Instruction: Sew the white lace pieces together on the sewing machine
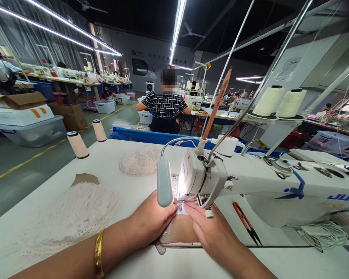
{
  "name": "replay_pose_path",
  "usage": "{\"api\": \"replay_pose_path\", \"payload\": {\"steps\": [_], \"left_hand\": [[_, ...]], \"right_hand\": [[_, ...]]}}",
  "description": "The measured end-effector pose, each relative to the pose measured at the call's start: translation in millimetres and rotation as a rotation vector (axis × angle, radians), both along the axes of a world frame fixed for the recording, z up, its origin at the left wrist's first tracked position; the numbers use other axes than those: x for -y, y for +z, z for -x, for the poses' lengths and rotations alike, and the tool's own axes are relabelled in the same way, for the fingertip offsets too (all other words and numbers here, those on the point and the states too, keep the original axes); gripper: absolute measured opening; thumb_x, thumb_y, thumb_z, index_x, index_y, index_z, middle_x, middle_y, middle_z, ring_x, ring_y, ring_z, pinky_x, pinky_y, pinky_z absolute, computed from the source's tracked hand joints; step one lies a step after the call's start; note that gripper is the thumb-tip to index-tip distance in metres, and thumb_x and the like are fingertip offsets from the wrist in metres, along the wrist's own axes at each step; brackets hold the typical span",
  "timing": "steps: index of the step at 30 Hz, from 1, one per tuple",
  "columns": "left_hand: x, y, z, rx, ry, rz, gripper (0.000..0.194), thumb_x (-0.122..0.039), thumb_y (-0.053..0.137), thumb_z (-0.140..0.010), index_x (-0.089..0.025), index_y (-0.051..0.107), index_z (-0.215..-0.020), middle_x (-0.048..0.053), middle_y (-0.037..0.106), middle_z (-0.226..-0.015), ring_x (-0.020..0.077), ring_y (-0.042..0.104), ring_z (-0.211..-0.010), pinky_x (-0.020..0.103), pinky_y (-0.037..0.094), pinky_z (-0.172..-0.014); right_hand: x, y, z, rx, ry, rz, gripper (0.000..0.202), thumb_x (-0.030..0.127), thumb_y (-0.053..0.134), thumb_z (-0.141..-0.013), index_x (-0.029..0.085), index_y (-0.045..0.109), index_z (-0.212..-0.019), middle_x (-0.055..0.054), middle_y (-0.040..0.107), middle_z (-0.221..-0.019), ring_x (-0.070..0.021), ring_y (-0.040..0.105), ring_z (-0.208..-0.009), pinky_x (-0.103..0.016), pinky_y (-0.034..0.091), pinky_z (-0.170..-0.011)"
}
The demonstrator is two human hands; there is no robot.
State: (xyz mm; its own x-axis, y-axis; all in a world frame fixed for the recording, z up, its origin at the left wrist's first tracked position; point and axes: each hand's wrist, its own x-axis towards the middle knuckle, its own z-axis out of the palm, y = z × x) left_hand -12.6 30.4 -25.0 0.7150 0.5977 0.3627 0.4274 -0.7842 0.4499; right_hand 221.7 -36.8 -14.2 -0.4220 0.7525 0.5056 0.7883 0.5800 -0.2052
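My left hand (154,215) is closed on white lace at the left of the needle area, its fingertips pinched beside the presser foot. My right hand (209,226) lies to the right of the foot, fingers stretched out flat and pressing on the work. Between both hands a brown template (182,229) lies under the lace on the machine bed. The white sewing machine (202,176) stands over the fingertips, and a grey lamp (164,182) hangs above my left hand. Red-handled thread snips (242,215) rest to the right of my right hand.
A pile of white lace (75,209) covers the left of the table (133,263); another lace piece (139,161) lies farther back. Two thread cones (77,145) stand at the left edge. A person (167,104) sits beyond the blue cloth (133,135).
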Motion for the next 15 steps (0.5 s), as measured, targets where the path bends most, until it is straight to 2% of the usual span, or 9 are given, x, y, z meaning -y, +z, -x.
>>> {"api": "replay_pose_path", "payload": {"steps": [4,6,9,12,15], "left_hand": [[3.4,6.5,5.7,-0.079,0.049,-0.150,0.021,-0.021,0.056,-0.103,-0.018,0.071,-0.118,0.016,0.073,-0.125,0.0340,0.067,-0.112,0.049,0.055,-0.099],[7.7,14.5,9.9,-0.121,0.095,-0.183,0.021,-0.024,0.064,-0.101,-0.019,0.068,-0.120,0.016,0.072,-0.127,0.0346,0.067,-0.114,0.048,0.055,-0.100],[13.5,28.8,15.2,-0.165,0.131,-0.182,0.009,-0.030,0.064,-0.103,-0.021,0.067,-0.103,0.009,0.073,-0.103,0.0294,0.067,-0.097,0.042,0.054,-0.093],[13.7,42.6,19.0,-0.171,0.083,-0.174,0.024,-0.024,0.054,-0.104,-0.021,0.062,-0.081,0.005,0.064,-0.079,0.0237,0.061,-0.076,0.038,0.052,-0.080],[8.3,50.5,22.0,-0.144,0.025,-0.161,0.021,-0.016,0.050,-0.100,-0.020,0.065,-0.086,0.007,0.069,-0.088,0.0239,0.062,-0.081,0.036,0.051,-0.078]], "right_hand": [[3.2,6.2,2.4,-0.016,0.005,-0.025,0.060,-0.003,0.050,-0.083,0.026,0.069,-0.131,-0.007,0.078,-0.125,-0.0287,0.069,-0.108,-0.039,0.060,-0.087],[5.5,4.2,1.8,-0.003,0.004,-0.026,0.052,-0.002,0.051,-0.086,0.025,0.070,-0.126,-0.008,0.078,-0.118,-0.0277,0.070,-0.101,-0.037,0.060,-0.084],[7.8,-4.4,1.4,-0.002,0.042,-0.003,0.042,-0.001,0.051,-0.091,0.026,0.071,-0.116,-0.006,0.076,-0.103,-0.0245,0.069,-0.087,-0.035,0.057,-0.075],[8.9,-9.8,7.4,-0.082,0.173,-0.004,0.041,0.001,0.048,-0.096,0.026,0.069,-0.121,-0.006,0.075,-0.101,-0.0239,0.070,-0.088,-0.035,0.058,-0.076],[9.6,-8.2,20.9,-0.182,0.321,-0.056,0.046,0.003,0.049,-0.099,0.024,0.059,-0.140,-0.011,0.076,-0.121,-0.0263,0.071,-0.106,-0.039,0.061,-0.090]]}}
